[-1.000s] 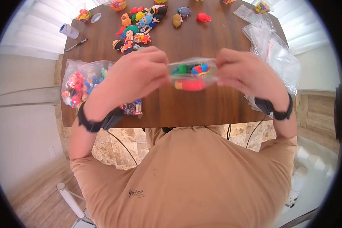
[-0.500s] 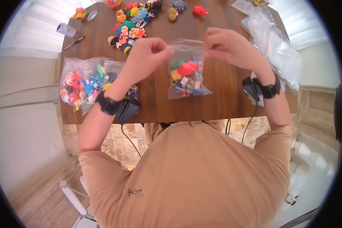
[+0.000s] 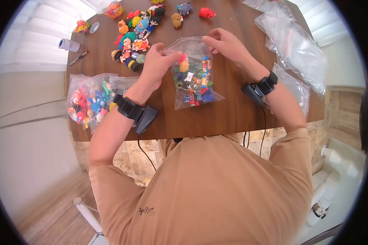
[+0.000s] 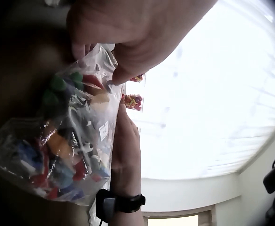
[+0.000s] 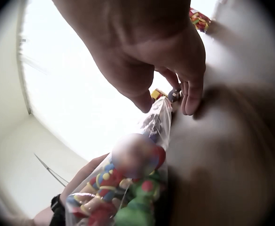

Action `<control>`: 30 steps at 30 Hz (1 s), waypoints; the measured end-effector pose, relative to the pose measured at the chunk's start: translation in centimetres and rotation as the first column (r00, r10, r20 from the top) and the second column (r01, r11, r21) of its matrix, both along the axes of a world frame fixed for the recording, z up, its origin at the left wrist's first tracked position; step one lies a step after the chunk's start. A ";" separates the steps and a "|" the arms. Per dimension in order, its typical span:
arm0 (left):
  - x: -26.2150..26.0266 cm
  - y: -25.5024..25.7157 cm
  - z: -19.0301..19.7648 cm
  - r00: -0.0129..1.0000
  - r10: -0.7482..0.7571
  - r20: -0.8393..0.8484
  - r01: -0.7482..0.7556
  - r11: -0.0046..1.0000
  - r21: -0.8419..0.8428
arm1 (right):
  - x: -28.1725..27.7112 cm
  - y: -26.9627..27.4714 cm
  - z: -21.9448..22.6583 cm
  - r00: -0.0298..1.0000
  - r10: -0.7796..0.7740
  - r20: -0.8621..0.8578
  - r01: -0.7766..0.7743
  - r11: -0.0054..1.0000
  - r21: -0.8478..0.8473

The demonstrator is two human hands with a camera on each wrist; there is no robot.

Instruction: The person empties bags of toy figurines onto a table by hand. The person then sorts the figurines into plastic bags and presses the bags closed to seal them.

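Note:
A clear zip bag (image 3: 194, 79) filled with small colourful figurines and a white label is between my hands in the head view. My left hand (image 3: 156, 65) pinches its upper left edge between thumb and fingers. In the left wrist view the bag (image 4: 76, 136) hangs below that hand (image 4: 128, 33), bulging with figurines. At the upper right corner is my right hand (image 3: 225, 45), its thumb near the plastic. The right wrist view shows this hand (image 5: 151, 56) with thumb and fingers spread apart on either side of the bag's top edge (image 5: 158, 110).
Filled figurine bags (image 3: 92, 100) lie at the left, partly behind the left forearm. Loose figurines (image 3: 133, 38) are heaped beyond that hand. Flat clear bags (image 3: 292, 45) are stacked at the right. A pen (image 3: 78, 58), a white cylinder (image 3: 68, 45) and tubs (image 3: 109, 9) stand or lie farther back.
The bag, earlier held with its mouth spread by both hands, now shows its broad face with the figurines lower down. My right hand has shifted up and left, its fingers loosened from the edge.

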State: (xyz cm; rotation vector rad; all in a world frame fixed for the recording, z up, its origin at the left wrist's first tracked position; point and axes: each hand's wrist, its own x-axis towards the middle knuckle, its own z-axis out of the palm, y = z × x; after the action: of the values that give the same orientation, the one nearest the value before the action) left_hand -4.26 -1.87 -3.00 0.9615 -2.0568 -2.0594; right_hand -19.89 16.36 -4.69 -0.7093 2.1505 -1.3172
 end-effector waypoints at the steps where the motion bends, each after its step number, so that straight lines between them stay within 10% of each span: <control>1: 0.0 0.0 -0.5 0.999 0.008 -0.033 -0.007 1.000 0.027 | 0.0 0.1 0.3 0.988 0.030 0.151 -0.029 1.000 -0.012; 5: -0.8 -1.9 -0.5 1.000 0.022 -0.017 -0.016 0.957 0.291 | -0.6 0.2 0.1 0.915 0.091 0.393 -0.077 0.996 -0.050; 12: 0.0 -3.0 0.3 0.997 -0.070 -0.041 0.076 0.984 0.161 | -1.4 1.0 0.8 0.890 0.229 0.395 -0.160 0.967 -0.199; 20: 7.0 -0.3 10.0 0.918 -0.353 -0.179 0.249 0.867 -0.431 | 4.7 5.4 10.4 0.899 0.345 -0.272 -0.373 0.926 -0.056; 30: 10.8 -0.2 10.8 0.873 -0.488 -0.027 0.405 0.752 -0.520 | 8.4 5.6 11.9 0.826 0.409 -0.388 -0.449 0.893 -0.013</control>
State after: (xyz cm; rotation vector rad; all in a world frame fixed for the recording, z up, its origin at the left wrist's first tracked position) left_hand 6.56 -2.05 7.84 0.2120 -2.7176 -1.5217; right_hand -11.53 21.98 7.16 -1.5008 2.0285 -1.1142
